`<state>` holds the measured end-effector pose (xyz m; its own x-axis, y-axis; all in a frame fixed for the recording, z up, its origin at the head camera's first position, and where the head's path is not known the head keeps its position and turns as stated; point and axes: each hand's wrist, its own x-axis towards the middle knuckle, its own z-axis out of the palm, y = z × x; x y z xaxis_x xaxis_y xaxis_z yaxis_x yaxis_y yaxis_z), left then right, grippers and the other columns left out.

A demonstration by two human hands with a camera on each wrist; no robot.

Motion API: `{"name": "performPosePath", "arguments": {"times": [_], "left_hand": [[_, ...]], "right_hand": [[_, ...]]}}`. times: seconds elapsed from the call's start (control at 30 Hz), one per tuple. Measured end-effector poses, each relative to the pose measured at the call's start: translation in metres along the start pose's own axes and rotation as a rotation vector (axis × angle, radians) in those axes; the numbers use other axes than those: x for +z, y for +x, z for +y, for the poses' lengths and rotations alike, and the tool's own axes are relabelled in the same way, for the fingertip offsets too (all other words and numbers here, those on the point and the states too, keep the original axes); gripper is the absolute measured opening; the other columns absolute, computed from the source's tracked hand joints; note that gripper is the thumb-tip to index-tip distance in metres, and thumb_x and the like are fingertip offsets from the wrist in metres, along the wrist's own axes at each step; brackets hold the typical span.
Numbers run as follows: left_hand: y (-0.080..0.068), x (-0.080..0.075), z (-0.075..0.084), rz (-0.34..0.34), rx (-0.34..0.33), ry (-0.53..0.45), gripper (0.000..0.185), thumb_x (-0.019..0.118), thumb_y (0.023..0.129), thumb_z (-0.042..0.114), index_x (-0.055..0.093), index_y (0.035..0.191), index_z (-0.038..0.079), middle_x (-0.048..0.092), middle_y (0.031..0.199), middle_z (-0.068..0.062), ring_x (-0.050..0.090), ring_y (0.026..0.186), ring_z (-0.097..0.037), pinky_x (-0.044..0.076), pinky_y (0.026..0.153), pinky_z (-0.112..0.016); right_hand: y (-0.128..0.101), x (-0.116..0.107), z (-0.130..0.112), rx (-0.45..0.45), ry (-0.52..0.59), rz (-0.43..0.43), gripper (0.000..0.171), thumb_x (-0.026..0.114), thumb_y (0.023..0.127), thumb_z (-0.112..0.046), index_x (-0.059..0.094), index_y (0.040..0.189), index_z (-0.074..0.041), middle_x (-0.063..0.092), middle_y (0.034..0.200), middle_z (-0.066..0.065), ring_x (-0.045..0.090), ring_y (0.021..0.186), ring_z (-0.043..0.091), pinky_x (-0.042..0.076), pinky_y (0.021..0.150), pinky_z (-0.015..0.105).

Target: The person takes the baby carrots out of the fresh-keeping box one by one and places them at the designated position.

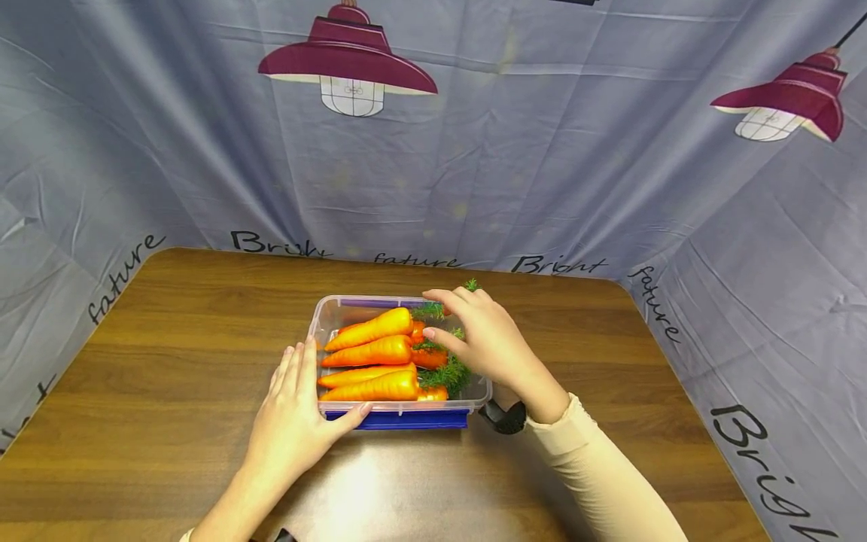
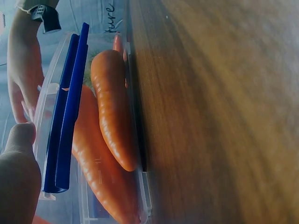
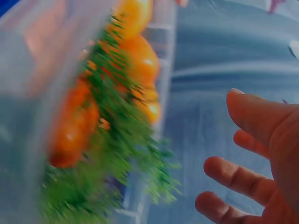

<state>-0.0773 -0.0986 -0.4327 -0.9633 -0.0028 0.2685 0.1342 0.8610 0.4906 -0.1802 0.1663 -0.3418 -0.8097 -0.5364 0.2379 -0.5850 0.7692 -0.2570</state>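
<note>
Two hands (image 1: 291, 421) (image 1: 491, 342) flank one container (image 1: 325, 312); four carrots (image 1: 372, 357) inside.

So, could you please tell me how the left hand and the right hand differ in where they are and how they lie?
The left hand rests at the box's left front corner, fingers straight along its side and thumb against the blue front clip; the right hand is over the box's right side, above the carrot greens. The left hand touches the box; the right hand's fingers are loosely spread and seem to hold nothing. Both are bare and open.
</note>
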Motion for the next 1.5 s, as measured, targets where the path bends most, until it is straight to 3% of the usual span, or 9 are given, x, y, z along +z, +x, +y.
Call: {"name": "performPosePath", "arguments": {"times": [0.3,0.6,0.97,1.27,1.5], "left_hand": [[0.0,0.0,0.0,-0.028,-0.013,0.0,0.124,0.066,0.074,0.078,0.016,0.158,0.001,0.032,0.155,-0.032,0.029,0.146,-0.048,0.029,0.118,-0.06],[0.0,-0.002,0.001,-0.046,-0.03,-0.009,0.124,0.066,0.074,0.078,0.015,0.158,0.001,0.031,0.155,-0.033,0.028,0.146,-0.048,0.028,0.117,-0.061],[0.0,-0.003,0.001,-0.065,-0.043,-0.019,0.124,0.063,0.075,0.079,0.013,0.159,0.002,0.029,0.157,-0.032,0.026,0.147,-0.048,0.027,0.117,-0.062],[0.001,-0.001,0.001,-0.058,-0.035,-0.016,0.125,0.064,0.075,0.079,0.013,0.159,0.002,0.03,0.156,-0.032,0.026,0.147,-0.048,0.028,0.117,-0.062],[0.0,-0.001,0.0,-0.053,-0.036,-0.015,0.125,0.065,0.074,0.078,0.013,0.159,0.003,0.03,0.156,-0.032,0.027,0.147,-0.048,0.028,0.117,-0.062]], "right_hand": [[0.005,0.024,-0.007,-0.083,-0.037,-0.153,0.051,0.065,0.093,-0.047,0.055,0.14,-0.03,0.065,0.123,-0.001,0.06,0.111,0.027,0.047,0.1,0.05],[0.008,0.04,-0.009,-0.092,-0.058,-0.216,0.05,0.063,0.094,-0.05,0.056,0.139,-0.031,0.065,0.123,-0.001,0.061,0.109,0.025,0.051,0.087,0.044],[0.012,0.05,-0.005,-0.06,0.006,-0.311,0.054,0.057,0.096,-0.052,0.05,0.146,-0.032,0.064,0.132,-0.001,0.06,0.116,0.023,0.047,0.088,0.043],[0.011,0.057,0.003,-0.082,0.163,-0.292,0.055,0.063,0.095,-0.043,0.051,0.146,-0.027,0.067,0.129,0.002,0.06,0.111,0.022,0.046,0.097,0.042],[0.01,0.06,0.004,-0.11,0.181,-0.255,0.052,0.065,0.094,-0.041,0.055,0.143,-0.025,0.067,0.128,0.001,0.06,0.108,0.021,0.048,0.094,0.039]]}}
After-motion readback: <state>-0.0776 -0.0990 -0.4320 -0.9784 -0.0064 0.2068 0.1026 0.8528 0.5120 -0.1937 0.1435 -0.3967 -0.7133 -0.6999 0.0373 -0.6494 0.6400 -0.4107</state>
